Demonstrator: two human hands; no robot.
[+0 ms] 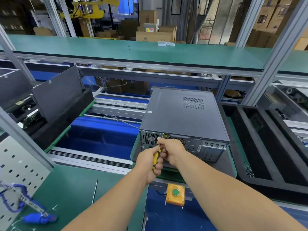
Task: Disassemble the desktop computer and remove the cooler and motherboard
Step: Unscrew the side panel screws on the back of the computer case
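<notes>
The left hand [150, 161] grips a yellow-handled screwdriver [157, 157], fingers curled round the handle, with the shaft pointing up toward the rear panel of the desktop computer [180, 114]. The right hand [171, 150] sits just beside it, touching it, fingers curled and pinching at the shaft near its tip, right at the panel by the round fan grille [150, 139]. The computer lies flat, side panel up and closed, on a green-edged pallet [135, 152], its rear panel at the pallet's near edge. A black foam tray [266, 147] with long slots stands just beside the pallet's right edge. Near the pallet's front edge sits a yellow box with a green push button [175, 192]. On the green table [75, 189] at the near left lie a thin metal rod [95, 191] and, toward its left corner, a blue coiled cable [25, 207].
</notes>
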